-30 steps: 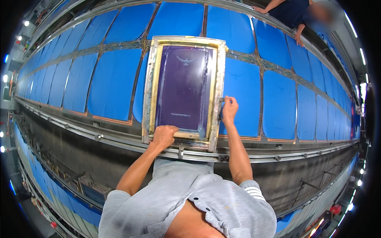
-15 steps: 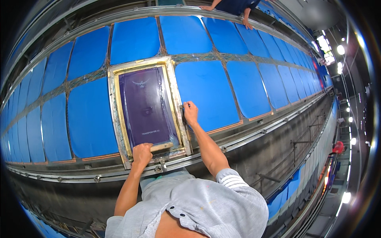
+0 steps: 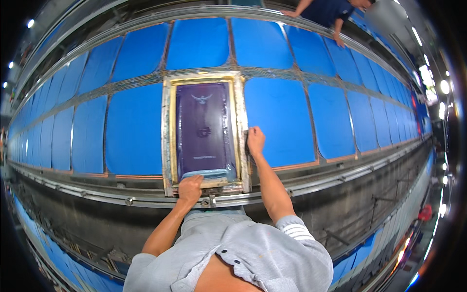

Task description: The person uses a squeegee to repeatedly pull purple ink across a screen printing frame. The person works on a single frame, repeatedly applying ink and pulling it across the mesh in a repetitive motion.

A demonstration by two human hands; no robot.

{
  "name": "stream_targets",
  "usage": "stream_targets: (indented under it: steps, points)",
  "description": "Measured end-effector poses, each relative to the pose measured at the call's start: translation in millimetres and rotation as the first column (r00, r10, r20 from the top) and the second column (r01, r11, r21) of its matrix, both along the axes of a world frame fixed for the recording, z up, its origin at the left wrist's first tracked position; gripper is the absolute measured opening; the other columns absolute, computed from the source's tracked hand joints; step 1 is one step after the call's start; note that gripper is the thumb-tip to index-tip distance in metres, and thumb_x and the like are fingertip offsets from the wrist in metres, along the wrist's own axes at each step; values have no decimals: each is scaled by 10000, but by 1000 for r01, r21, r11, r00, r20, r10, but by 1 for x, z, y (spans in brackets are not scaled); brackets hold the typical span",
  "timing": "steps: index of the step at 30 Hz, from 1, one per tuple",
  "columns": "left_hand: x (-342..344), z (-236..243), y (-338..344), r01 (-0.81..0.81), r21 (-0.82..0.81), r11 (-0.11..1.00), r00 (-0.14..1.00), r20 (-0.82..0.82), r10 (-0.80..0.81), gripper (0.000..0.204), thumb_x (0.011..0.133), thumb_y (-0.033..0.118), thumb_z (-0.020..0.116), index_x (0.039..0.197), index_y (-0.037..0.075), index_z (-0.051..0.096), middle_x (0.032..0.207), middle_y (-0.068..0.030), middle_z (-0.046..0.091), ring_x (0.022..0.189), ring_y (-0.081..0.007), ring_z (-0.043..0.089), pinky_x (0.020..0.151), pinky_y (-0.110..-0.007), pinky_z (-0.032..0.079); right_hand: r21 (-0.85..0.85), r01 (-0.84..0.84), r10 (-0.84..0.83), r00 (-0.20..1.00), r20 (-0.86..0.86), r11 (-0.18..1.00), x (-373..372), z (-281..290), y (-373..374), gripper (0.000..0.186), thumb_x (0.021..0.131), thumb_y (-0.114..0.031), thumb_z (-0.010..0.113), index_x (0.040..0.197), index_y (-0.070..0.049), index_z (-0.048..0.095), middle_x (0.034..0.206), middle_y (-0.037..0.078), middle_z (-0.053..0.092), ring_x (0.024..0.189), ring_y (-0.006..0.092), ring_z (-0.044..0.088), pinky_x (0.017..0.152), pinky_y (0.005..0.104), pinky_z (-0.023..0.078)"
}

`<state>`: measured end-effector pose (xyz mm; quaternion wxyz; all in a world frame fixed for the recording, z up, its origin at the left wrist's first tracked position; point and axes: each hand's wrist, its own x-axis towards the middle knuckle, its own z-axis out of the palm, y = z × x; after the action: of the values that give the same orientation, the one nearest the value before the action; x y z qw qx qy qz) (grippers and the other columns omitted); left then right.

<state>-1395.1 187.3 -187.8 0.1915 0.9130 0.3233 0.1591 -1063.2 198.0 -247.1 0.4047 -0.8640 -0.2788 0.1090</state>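
Observation:
A screen-printing frame (image 3: 242, 112) with a purple mesh (image 3: 203, 114) lies on the long table in front of me. Pale marks show through the mesh, and yellowish tape lines its inner edge. Across the frame's near end rests a squeegee (image 3: 217, 182), with a light blue strip along its far side. My left hand (image 3: 190, 190) is closed around the squeegee's left part. On the frame's right side, my right hand (image 3: 256, 141) is closed on a small dark grip, mostly hidden by the fingers. A blue sheet (image 3: 279, 121) lies just right of the frame.
Two rows of blue sheets (image 3: 198, 44) run along the table to both sides. A metal rail (image 3: 335, 181) borders the near edge, between me and the table. Across the table, a person (image 3: 323, 12) in dark clothing leans with hands at the far edge.
My view has turned, so the table and frame sit further right and straighter. The squeegee has tilted, and the light blue strip now shows along it. Both hands keep their holds.

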Motion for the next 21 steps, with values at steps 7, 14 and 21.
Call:
stream_targets:
  steps: [7, 14, 21]
  points:
    - [64, -16, 144, -94, 138, 986, 993, 78, 84, 262, 695, -6, 611, 948, 23, 676, 924, -125, 690, 886, -315, 667, 801, -423, 508, -168, -30, 71, 967, 245, 985, -15, 28, 16, 289, 951, -262, 605, 1114, -37, 684, 1110, 231, 627, 1052, 409, 576, 885, 487, 459]
    - [162, 17, 329, -106, -8, 994, 969, -225, 102, 75, 711, 57, 686, 765, 55, 738, 823, -209, 705, 780, -365, 712, 708, -461, 566, -10, -671, 574, 626, 528, 741, 14, 109, 204, 419, 840, -292, 735, 1128, 4, 660, 1110, 181, 639, 1085, 378, 565, 952, 461, 453]
    - [196, 46, 410, -34, -157, 987, 927, -374, -28, 217, 708, 75, 662, 896, 72, 768, 869, -202, 723, 860, -381, 709, 778, -466, 559, -601, -706, 899, 436, 48, 374, 34, 119, 322, 328, 749, -229, 756, 1045, -89, 731, 946, 168, 727, 902, 372, 691, 792, 476, 548]
